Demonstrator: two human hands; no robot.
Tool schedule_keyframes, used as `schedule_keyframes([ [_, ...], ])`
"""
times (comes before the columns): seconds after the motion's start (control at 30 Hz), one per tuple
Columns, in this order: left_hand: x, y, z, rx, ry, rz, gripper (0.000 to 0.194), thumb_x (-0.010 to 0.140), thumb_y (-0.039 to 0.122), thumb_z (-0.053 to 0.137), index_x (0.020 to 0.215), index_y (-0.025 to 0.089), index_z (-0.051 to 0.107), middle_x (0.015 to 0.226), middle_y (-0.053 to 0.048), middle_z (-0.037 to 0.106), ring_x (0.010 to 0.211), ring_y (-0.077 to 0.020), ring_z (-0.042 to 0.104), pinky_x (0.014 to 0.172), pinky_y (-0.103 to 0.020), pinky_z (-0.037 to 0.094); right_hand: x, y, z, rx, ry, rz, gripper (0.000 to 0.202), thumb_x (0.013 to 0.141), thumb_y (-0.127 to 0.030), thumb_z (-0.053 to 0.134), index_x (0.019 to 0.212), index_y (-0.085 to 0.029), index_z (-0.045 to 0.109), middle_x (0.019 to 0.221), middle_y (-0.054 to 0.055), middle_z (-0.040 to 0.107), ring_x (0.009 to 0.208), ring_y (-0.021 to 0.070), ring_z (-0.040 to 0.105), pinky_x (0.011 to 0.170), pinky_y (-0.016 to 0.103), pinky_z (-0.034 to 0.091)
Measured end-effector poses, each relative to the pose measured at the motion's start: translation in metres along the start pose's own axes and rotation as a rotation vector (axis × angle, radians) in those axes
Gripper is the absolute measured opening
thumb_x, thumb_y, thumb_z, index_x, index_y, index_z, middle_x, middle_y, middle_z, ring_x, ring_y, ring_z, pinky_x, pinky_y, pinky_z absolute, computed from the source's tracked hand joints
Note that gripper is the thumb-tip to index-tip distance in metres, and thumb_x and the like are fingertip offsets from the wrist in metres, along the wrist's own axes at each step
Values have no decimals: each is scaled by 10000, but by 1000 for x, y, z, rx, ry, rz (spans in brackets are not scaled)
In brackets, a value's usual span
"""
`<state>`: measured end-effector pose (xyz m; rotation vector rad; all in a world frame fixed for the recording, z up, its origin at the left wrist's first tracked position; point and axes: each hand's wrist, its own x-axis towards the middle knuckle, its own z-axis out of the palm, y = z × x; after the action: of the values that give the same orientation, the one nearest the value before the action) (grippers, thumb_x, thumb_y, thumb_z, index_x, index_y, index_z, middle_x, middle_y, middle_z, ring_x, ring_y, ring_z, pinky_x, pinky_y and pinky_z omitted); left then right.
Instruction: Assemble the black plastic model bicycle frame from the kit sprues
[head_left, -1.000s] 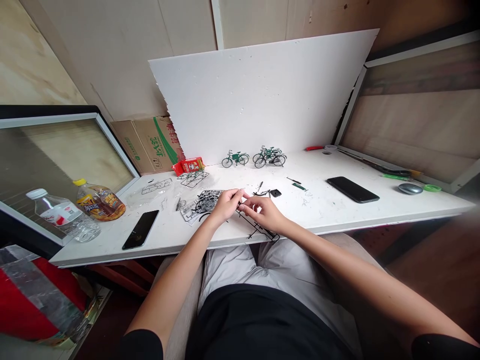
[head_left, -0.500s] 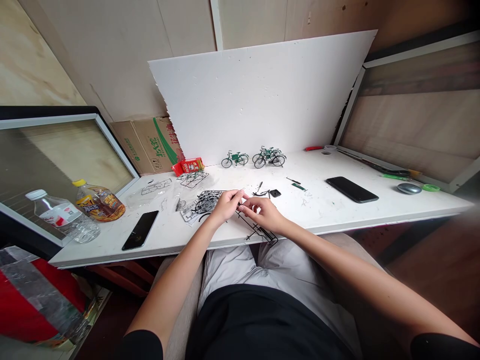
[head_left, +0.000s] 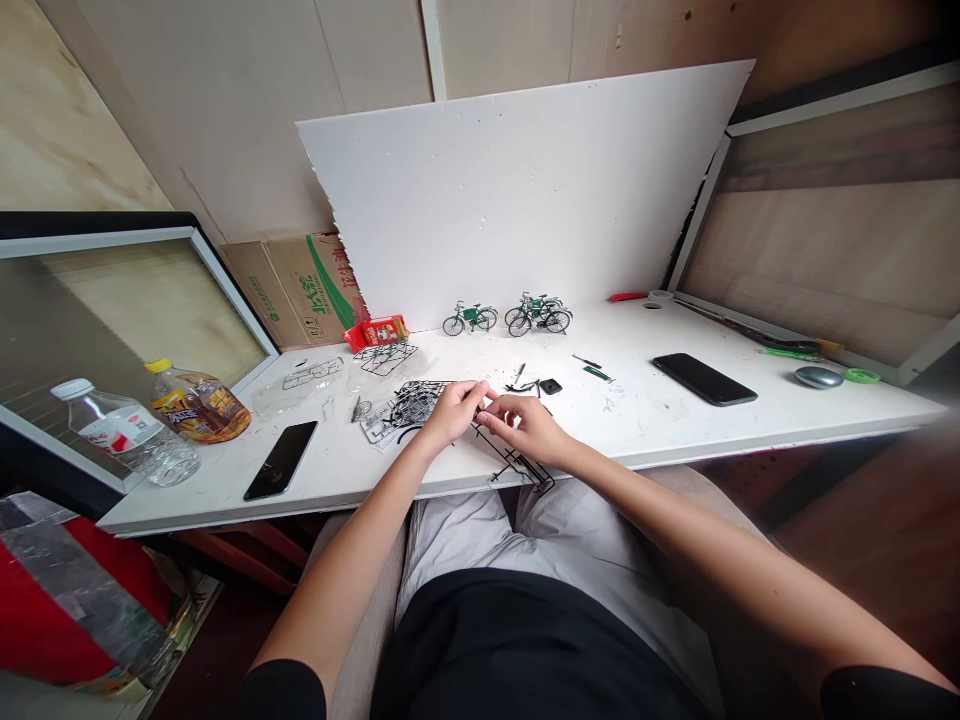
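Note:
My left hand [head_left: 454, 410] and my right hand [head_left: 525, 422] meet near the front edge of the white table [head_left: 645, 430]. Both have their fingers pinched together on a small dark piece that is too small to name. A black parts frame [head_left: 525, 467] slants from below my fingers over the table edge. Left of my left hand lies a pile of black parts [head_left: 412, 403] on a printed sheet [head_left: 380, 430]. Just beyond my hands are a black square piece [head_left: 550, 386] and a green strip [head_left: 598, 373].
Small model bicycles [head_left: 470, 319] stand before a white board [head_left: 517, 200]. Phones lie left [head_left: 281, 460] and right [head_left: 703, 378]. Two bottles [head_left: 199, 402] [head_left: 127, 430] are at the left, a red packet [head_left: 376, 333] at the back, and a mouse [head_left: 818, 377] at the right.

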<state>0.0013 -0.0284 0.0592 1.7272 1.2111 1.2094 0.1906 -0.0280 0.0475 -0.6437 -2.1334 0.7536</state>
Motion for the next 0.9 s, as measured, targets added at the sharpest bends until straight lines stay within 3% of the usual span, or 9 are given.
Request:
schedule_keyframes([
  [0.9,0,-1,2,14,-19,-10,438,951,546,630,857,142,772,684,-14,628,665,-162,575,649,-278,447,0,1,-1,-22,-48,-34,398,1058,-505,580,852,-188,702,752,17,687,657,146,571,661,288,456],
])
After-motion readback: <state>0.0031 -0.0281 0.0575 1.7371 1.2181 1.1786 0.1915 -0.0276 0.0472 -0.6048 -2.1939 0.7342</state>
